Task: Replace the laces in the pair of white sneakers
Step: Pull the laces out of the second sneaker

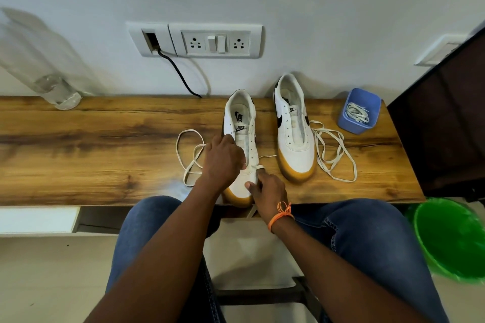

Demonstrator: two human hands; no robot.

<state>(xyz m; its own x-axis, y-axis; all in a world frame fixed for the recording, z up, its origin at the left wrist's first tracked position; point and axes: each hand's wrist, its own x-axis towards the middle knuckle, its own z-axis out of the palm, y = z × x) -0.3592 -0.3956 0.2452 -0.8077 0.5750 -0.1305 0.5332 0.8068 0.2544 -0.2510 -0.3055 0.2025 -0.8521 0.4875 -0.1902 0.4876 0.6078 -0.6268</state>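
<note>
My left hand (223,160) lies over the lacing area of the nearer white sneaker (242,149), its fingers curled down onto the eyelet rows; I cannot tell whether that grip actually pinches the lace beneath it. My right hand (269,190) sits at the toe end of the same shoe, thumb against the white upper, and its grip is narrow, the fingertips closed on a short stretch of the cream lace (258,166) where it crosses the lowest eyelets. The rest of that lace trails off to the left in loose loops (189,155) on the wooden surface (105,139), and one thin end pokes out to the right of the shoe. The second sneaker (294,128) stands just beside the first, toe toward me, with no lace in its eyelets. Another lace (333,155) lies in tangled loops on the surface touching its right side. Farther right stands a small blue container (343,123) with a bundle of laces (357,113) inside. A green bin (451,238) sits on the floor by my right knee, and a clear bottle (60,92) stands at the far left edge by the wall.
</note>
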